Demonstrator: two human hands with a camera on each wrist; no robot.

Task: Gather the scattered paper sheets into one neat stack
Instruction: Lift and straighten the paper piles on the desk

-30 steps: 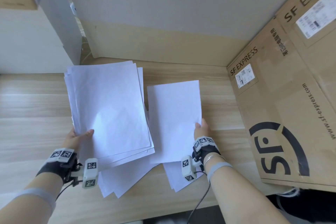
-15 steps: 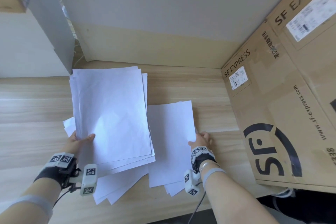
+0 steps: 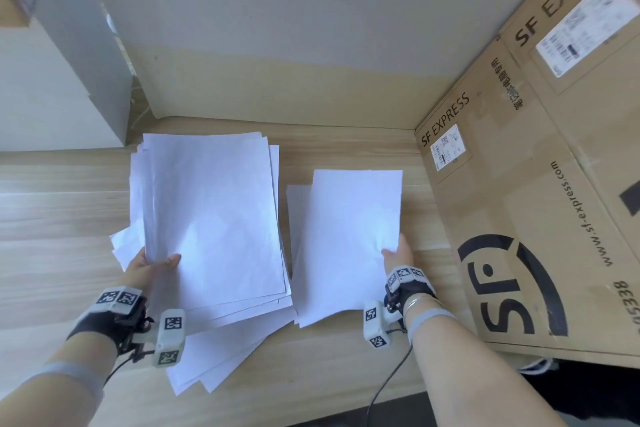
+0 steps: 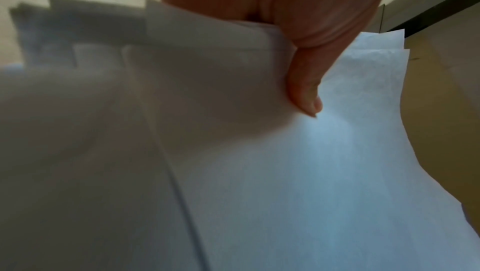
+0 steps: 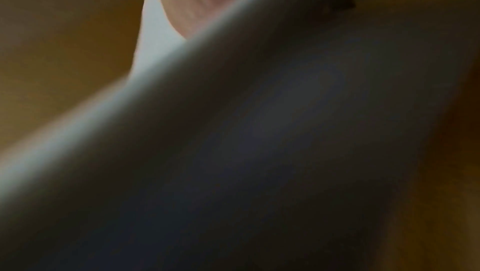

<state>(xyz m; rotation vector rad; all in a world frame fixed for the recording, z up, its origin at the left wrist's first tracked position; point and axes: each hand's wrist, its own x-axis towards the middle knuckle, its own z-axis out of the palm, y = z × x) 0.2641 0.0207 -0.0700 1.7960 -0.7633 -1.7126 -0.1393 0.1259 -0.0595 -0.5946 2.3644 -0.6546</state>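
Note:
My left hand (image 3: 152, 263) grips a loose bundle of several white paper sheets (image 3: 211, 218) by its left edge, thumb on top, lifted and tilted over the wooden table (image 3: 52, 218). The left wrist view shows that thumb (image 4: 303, 92) pressed on the sheets (image 4: 311, 172). My right hand (image 3: 398, 255) pinches a second white sheet (image 3: 349, 239) at its right edge, raised beside the bundle. More white sheets (image 3: 221, 354) lie flat on the table under the bundle, fanned toward the front edge. The right wrist view is blurred, showing only paper (image 5: 155, 35) and part of the palm.
A large SF Express cardboard box (image 3: 540, 204) stands along the right, close to my right hand. A white box or panel (image 3: 59, 80) sits at the back left. A wall closes the back. The table's front edge runs near my forearms.
My right hand has lifted its sheet off the table and pulled it right, away from the bundle. The left hand holds the bundle much as before, slightly more upright.

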